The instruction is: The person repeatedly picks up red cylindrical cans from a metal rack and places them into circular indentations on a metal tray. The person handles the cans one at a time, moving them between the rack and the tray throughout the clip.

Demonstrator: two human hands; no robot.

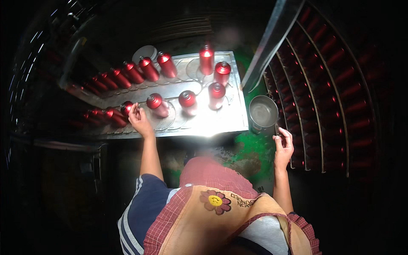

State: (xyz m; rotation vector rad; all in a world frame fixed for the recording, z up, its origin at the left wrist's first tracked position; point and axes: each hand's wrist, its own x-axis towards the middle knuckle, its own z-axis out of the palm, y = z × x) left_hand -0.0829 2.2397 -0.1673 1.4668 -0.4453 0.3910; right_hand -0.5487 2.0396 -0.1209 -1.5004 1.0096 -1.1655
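Toward the front edge of a metal conveyor table, my left hand reaches to a red metal bottle. Its fingers are bent and the thumb stands apart; the fingertips are beside the bottle's neck, and whether they touch it I cannot tell. To its right stand another red bottle and further ones in the same row. My right hand is over on the right, half curled with thumb and fingers apart, holding nothing that I can see. It is nearest to a round metal pot and a rack.
A tall rack packed with red bottles fills the right side, with a metal post rising before it. Behind the table's far row of bottles is a white bucket. The floor is green and worn.
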